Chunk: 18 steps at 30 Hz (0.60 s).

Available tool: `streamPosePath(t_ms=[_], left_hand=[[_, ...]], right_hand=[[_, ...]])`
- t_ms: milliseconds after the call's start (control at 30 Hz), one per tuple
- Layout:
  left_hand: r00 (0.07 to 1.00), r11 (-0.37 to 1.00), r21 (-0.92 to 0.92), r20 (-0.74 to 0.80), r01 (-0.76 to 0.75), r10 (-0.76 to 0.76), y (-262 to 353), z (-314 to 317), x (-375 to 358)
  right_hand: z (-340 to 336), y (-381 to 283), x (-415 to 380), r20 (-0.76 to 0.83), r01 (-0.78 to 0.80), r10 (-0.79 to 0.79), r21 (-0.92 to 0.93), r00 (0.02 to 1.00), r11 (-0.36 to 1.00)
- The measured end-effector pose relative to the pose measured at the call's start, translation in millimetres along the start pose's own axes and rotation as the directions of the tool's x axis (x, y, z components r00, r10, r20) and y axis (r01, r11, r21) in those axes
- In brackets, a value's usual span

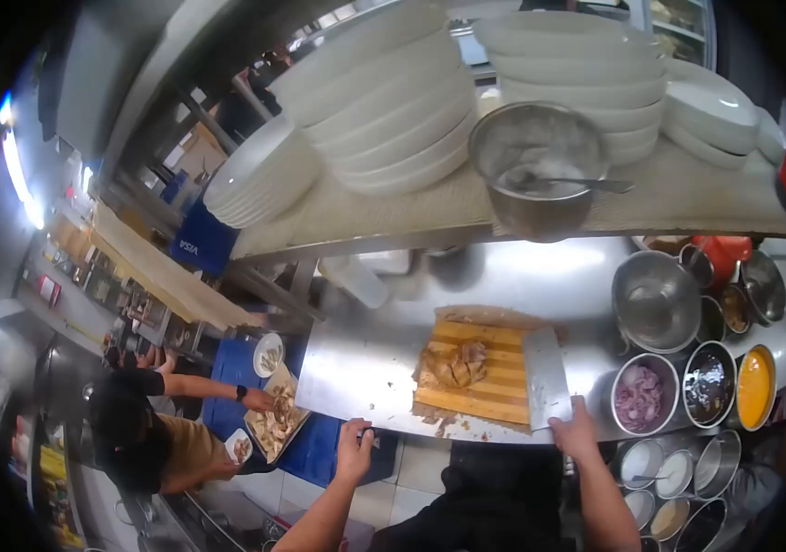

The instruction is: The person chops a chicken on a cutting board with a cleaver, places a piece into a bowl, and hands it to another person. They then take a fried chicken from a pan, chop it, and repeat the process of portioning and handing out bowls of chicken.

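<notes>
A wooden cutting board [494, 397] with light and dark stripes lies on the steel counter. On its left half rests a browned piece of cooked meat [454, 364], scored with cuts, with crumbs around it. My right hand [576, 429] is closed around the handle end of a cleaver [547, 375]. The broad blade lies flat across the board's right edge, apart from the meat. My left hand [353, 451] is at the counter's front edge, left of the board, with its fingers curled in. A small dark bit shows at its fingertips, too small to name.
Stacked white plates [384, 110] and a metal bowl with a spoon [540, 198] stand on the shelf above. Chopped onion [643, 397], orange sauce [755, 391] and other containers crowd the right. At left, a co-worker [149, 432] handles food over a tray [296, 432].
</notes>
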<state>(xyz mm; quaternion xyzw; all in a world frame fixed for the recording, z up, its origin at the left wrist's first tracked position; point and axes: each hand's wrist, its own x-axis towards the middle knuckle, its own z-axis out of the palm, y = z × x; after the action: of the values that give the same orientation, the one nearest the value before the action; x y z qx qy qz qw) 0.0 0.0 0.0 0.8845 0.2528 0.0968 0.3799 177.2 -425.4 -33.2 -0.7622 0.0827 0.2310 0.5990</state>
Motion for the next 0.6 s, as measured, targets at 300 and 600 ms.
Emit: streamPosePath(t_ms=[300, 600], left_hand=[[0.972, 0.976, 0.024, -0.097, -0.215, 0.216, 68, 47, 34], [0.981, 0.987, -0.073, -0.141, -0.141, 0.129, 78, 46, 44]], right_hand=[[-12, 45, 4, -0.128, 0.417, -0.511, -0.431, 0.850, 0.800], [-32, -6, 18, 0.029, 0.139, -0.138, -0.368, 0.990, 0.919]])
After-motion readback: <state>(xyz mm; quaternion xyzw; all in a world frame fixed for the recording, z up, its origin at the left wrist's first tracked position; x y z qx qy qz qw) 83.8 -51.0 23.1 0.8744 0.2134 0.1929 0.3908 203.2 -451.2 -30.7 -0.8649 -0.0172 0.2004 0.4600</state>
